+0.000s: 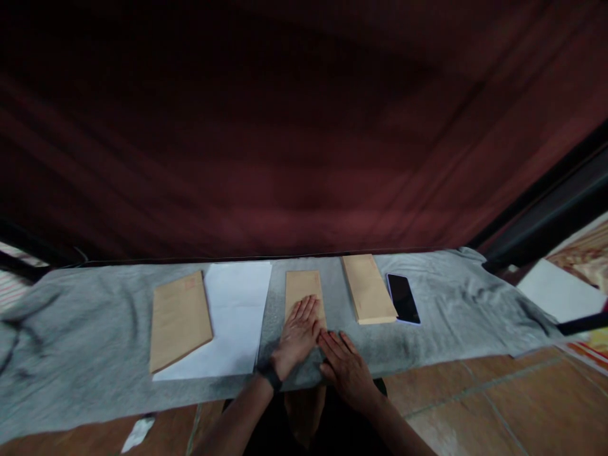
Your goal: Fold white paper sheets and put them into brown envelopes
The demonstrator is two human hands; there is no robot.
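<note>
A brown paper envelope (pixel 303 283) lies flat in front of me on the grey cloth. My left hand (pixel 300 328), with a dark band at its wrist, rests flat on the envelope's lower part, fingers stretched out. Beside it my right hand (pixel 346 364) lies with fingers extended, its fingertips at the envelope's lower right corner. Neither hand grips anything. To the right is a thick stack of brown envelopes (pixel 369 288). On the left, another brown envelope stack (pixel 180 320) lies partly over white paper sheets (pixel 240 310).
A dark-screened phone (pixel 403 297) lies against the right stack. The grey cloth (pixel 441 310) covers a narrow bench with a dark red panel (pixel 304 158) behind. White paper (pixel 563 290) is at far right. A white scrap (pixel 138 433) lies on the tiled floor (pixel 456 399).
</note>
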